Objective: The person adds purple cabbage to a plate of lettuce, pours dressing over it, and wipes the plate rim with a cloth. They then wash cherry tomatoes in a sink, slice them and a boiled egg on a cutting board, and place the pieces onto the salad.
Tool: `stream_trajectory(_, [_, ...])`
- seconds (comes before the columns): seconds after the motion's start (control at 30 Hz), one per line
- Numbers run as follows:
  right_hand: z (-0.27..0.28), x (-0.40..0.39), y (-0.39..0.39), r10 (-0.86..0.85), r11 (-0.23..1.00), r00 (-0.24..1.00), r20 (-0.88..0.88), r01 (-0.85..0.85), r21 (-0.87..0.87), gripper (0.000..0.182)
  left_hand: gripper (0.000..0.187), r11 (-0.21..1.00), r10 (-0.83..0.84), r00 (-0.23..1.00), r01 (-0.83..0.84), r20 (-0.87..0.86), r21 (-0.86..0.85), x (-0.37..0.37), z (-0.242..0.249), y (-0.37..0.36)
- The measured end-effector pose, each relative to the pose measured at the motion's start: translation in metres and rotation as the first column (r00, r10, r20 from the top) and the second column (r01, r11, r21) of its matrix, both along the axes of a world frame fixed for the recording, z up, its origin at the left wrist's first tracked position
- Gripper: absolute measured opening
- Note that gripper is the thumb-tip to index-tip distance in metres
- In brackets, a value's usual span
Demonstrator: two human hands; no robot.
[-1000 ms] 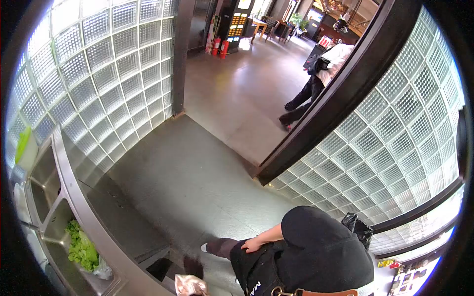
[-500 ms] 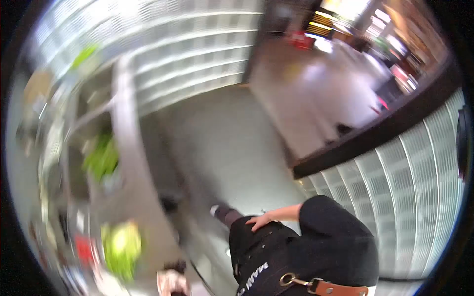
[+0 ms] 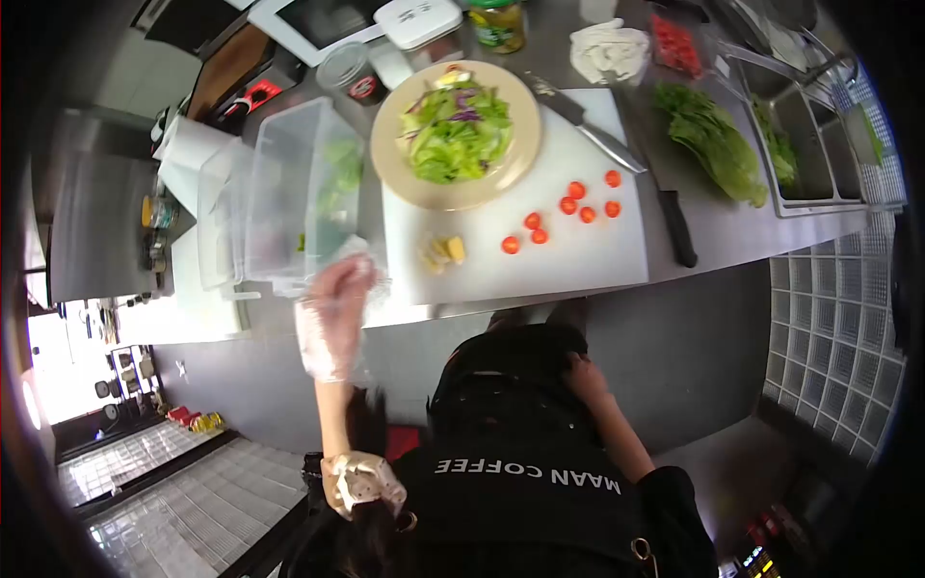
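My left hand (image 3: 335, 313), in a clear plastic glove, is raised at the counter's front edge beside a clear plastic bin (image 3: 294, 197) with green leaves inside. Its fingers are bent together; whatever they hold, if anything, I cannot make out. My right hand (image 3: 585, 378) lies against the black apron (image 3: 501, 424) at my side, fingers stretched out. A beige plate (image 3: 387, 144) of salad (image 3: 461, 130) overlaps the white cutting board (image 3: 588, 260). Several halved cherry tomatoes (image 3: 568, 205) and a few yellowish pieces (image 3: 443, 251) lie on the board.
One knife (image 3: 597, 135) lies across the board's upper part; another, black-handled knife (image 3: 677, 226) lies beside it. Romaine lettuce (image 3: 713, 144) lies by the sink (image 3: 819, 205). Behind are a white cloth (image 3: 609, 50), a jar (image 3: 497, 27), a scale (image 3: 418, 21) and a lidded cup (image 3: 352, 72).
My view has swung from the doorway and sink side to face the counter. The plate, board and bin have come into view. My gloved left hand is now up by the bin; my right stays on the apron.
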State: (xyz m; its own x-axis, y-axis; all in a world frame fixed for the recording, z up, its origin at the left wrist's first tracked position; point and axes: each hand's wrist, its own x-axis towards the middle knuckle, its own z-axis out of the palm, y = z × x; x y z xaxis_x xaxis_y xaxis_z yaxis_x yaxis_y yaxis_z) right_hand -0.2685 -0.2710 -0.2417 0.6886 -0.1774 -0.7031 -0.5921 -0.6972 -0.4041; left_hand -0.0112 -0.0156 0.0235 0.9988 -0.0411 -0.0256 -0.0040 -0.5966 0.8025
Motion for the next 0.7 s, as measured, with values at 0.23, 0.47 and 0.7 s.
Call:
stream_trajectory(0.23, [0.004, -0.001, 0.007, 0.027, 0.999, 0.998, 0.054, -0.026, -0.019, 0.044, 0.051, 0.917, -0.259, 0.957, 0.286, -0.129, 0.280, 0.009, -0.077, 0.024])
stream_trajectory(0.47, [-0.004, 0.003, -0.001, 0.088, 0.996, 0.988, 0.126, -0.088, -0.005, 0.040, 0.095, 0.854, -0.346, 0.925, 0.243, 0.155, 0.460, 0.008, -0.114, -0.018])
stream_trajectory(0.7, [0.008, 0.014, -0.009, 0.126, 0.992, 0.989, 0.074, -0.125, -0.018, 0.035, 0.078, 0.935, -0.208, 0.954, 0.129, 0.216, 0.330, 0.003, -0.135, -0.029])
